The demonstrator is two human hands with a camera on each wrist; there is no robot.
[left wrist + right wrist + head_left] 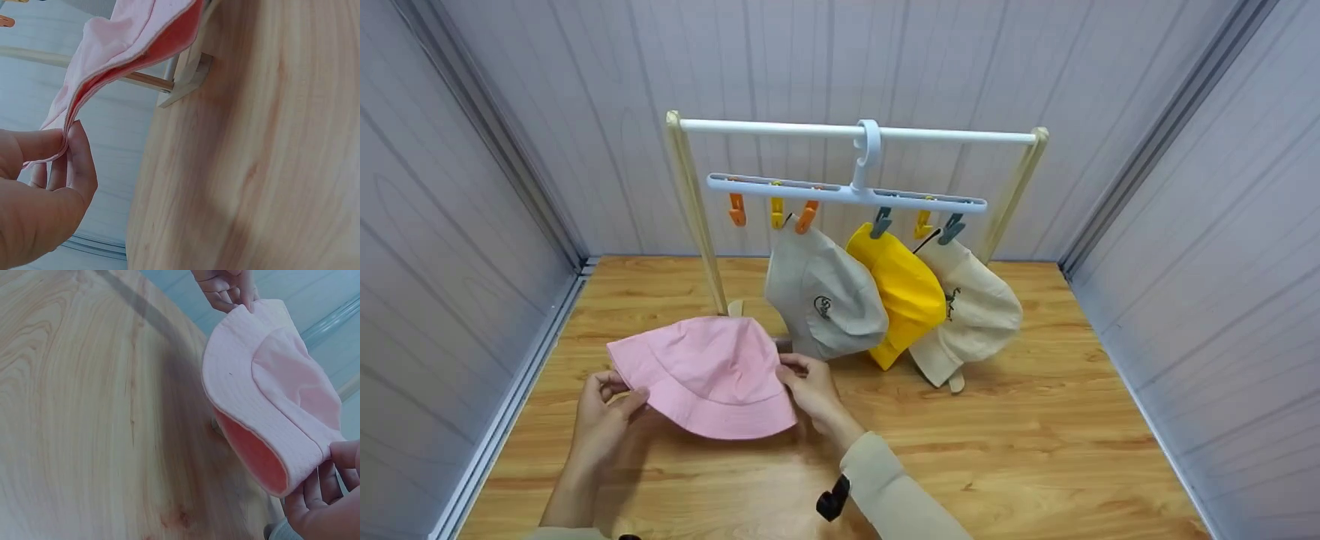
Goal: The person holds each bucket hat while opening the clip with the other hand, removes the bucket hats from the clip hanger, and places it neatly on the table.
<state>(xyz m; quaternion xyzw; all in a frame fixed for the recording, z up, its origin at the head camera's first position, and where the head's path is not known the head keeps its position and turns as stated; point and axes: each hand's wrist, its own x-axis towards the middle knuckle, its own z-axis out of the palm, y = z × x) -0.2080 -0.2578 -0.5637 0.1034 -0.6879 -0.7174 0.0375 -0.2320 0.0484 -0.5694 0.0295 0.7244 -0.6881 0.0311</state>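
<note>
A pink bucket hat (712, 375) is held above the wooden surface, at the left of the head view. My left hand (604, 412) pinches the left end of its brim between thumb and fingers; in the left wrist view, the left hand (50, 191) grips the layered brim edge of the hat (107, 50). On the other side my right hand (814, 390) pinches the hat near where crown and brim meet. The right wrist view shows the right hand (329, 495) gripping the hat (281, 382), whose brim opening faces downward.
A white hanger (847, 193) hangs from a rack's white bar (780, 129). Its clips hold a grey hat (825, 300), a yellow hat (900, 289) and a cream hat (971, 307). Orange clip (736, 210) and yellow clip (777, 208) hold nothing. Walls stand behind and at both sides.
</note>
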